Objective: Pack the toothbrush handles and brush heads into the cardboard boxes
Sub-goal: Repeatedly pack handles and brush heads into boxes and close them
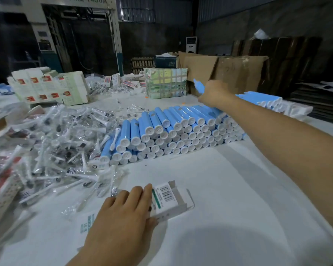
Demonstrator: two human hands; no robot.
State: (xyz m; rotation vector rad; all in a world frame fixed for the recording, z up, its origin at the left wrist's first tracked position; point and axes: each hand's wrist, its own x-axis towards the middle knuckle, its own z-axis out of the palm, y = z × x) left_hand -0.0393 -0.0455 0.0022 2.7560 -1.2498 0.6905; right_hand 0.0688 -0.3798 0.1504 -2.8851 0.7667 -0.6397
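R arm stretched out, right hand grip clamped on blue handle; left hand flat, fingers together on box.

Stacked blue handles, open box

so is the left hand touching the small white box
Touching. The head view shows the left hand lying on the small white box, its fingers overlapping the box's left end, pinning it to the table.
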